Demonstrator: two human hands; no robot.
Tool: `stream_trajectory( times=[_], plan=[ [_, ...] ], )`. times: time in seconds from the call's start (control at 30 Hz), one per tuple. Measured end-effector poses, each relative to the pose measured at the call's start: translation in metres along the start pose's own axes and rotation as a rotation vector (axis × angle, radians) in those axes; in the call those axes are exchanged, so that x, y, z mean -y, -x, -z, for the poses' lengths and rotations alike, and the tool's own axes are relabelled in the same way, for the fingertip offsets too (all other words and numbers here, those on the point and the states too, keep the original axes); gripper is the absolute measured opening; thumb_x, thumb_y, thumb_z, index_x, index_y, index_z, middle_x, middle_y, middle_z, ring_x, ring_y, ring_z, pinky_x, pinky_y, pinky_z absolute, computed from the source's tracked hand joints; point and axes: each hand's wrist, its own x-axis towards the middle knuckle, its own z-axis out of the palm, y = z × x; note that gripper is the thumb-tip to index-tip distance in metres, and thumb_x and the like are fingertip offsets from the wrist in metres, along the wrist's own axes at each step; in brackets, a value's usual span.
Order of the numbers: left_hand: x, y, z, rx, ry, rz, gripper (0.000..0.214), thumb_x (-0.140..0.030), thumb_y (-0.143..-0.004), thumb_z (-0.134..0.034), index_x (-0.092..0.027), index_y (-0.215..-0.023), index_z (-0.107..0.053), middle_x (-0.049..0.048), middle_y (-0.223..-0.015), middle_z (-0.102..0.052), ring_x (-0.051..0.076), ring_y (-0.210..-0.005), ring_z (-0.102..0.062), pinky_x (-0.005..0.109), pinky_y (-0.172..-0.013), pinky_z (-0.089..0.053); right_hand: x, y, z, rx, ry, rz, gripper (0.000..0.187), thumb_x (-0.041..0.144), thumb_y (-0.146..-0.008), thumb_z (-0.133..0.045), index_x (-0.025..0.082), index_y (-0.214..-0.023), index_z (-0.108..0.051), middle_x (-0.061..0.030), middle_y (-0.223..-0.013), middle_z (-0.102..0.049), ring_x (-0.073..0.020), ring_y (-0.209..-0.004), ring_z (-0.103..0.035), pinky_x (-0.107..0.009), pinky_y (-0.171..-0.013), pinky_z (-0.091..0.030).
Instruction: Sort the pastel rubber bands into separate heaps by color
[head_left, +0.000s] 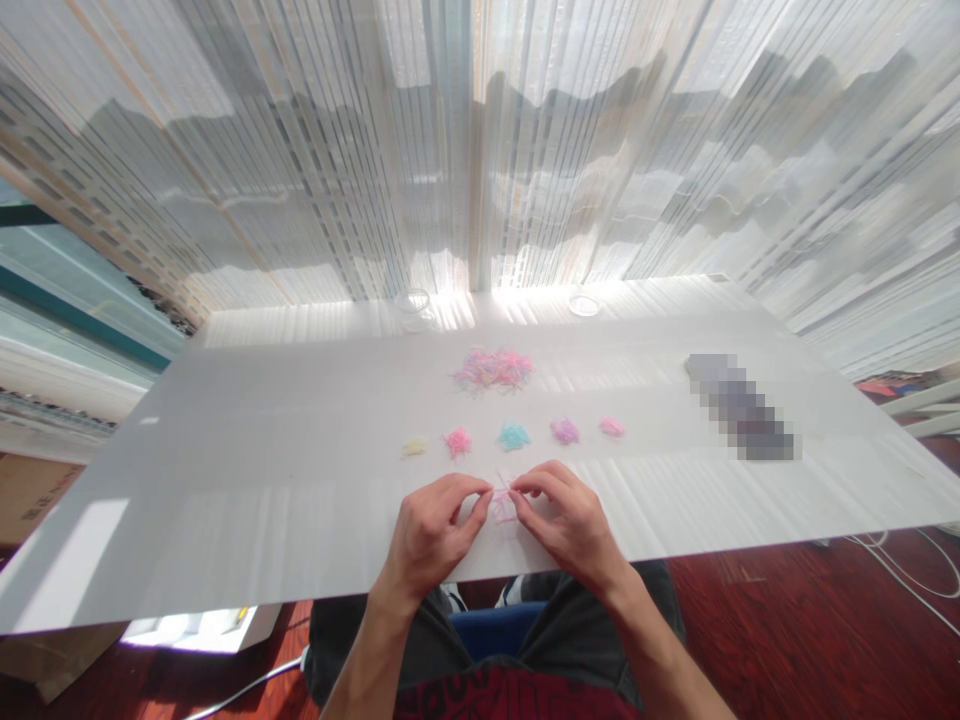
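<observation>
Near the table's front edge, my left hand [442,525] and my right hand [566,515] face each other, thumb and forefinger of each pinched together. Between the fingertips are thin pink strands [504,512], like small elastic bands; several lie loose on the table just below. Just beyond my hands runs a row of small sorted piles: pale yellow [414,447], bright pink [457,442], turquoise [514,436], purple [565,431] and light pink [612,427]. Farther back lies a larger mixed pile [493,370] of pastel strands.
At the table's [285,480] far edge stand a clear round container [417,308] and a clear round lid [584,306]. A pixelated dark oblong object [742,410] lies to the right. Sheer striped curtains [480,150] hang behind. White cables [900,570] trail at lower right.
</observation>
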Motion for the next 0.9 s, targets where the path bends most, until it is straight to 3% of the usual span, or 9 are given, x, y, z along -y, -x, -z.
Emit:
stream_trajectory(
  times=[0.27,0.5,0.67,0.9],
  plan=[
    [0.000,-0.001,0.000,0.010,0.001,0.015,0.009,-0.024,-0.099,-0.062,-0.020,-0.100,-0.070,0.0029,-0.089,-0.076,0.011,-0.061,-0.060,0.022,-0.060,-0.051,0.003,0.000,0.000,-0.041,0.025,-0.031,0.008,0.021,-0.095,-0.064,0.022,-0.091,-0.070,-0.0028,-0.081,-0.067,-0.0169,-0.073,-0.065,-0.029,-0.069,-0.056],
    [0.000,0.000,0.000,0.006,0.004,0.007,0.007,-0.020,-0.098,-0.062,-0.019,-0.100,-0.069,0.0019,-0.091,-0.076,0.009,-0.058,-0.055,0.022,-0.059,-0.049,-0.019,-0.007,0.025,-0.376,0.256,-0.280,0.018,0.035,-0.095,-0.063,0.021,-0.090,-0.072,-0.0032,-0.078,-0.070,-0.0182,-0.067,-0.063,-0.032,-0.063,-0.051],
    [0.000,-0.001,0.001,0.005,0.004,0.015,0.006,-0.019,-0.097,-0.063,-0.020,-0.101,-0.068,0.0007,-0.091,-0.075,0.009,-0.058,-0.056,0.022,-0.059,-0.049,-0.036,-0.009,0.034,-0.386,0.288,-0.346,0.026,0.043,-0.093,-0.064,0.019,-0.091,-0.074,-0.0053,-0.082,-0.073,-0.0192,-0.070,-0.066,-0.033,-0.065,-0.053],
    [-0.001,-0.002,0.001,0.010,-0.005,0.013,0.008,-0.021,-0.098,-0.061,-0.019,-0.098,-0.069,0.0025,-0.090,-0.076,0.011,-0.061,-0.062,0.022,-0.059,-0.051,-0.038,-0.012,0.032,-0.357,0.303,-0.340,0.036,0.053,-0.095,-0.062,0.020,-0.091,-0.075,-0.0059,-0.082,-0.074,-0.0189,-0.067,-0.066,-0.034,-0.069,-0.056]
  ],
)
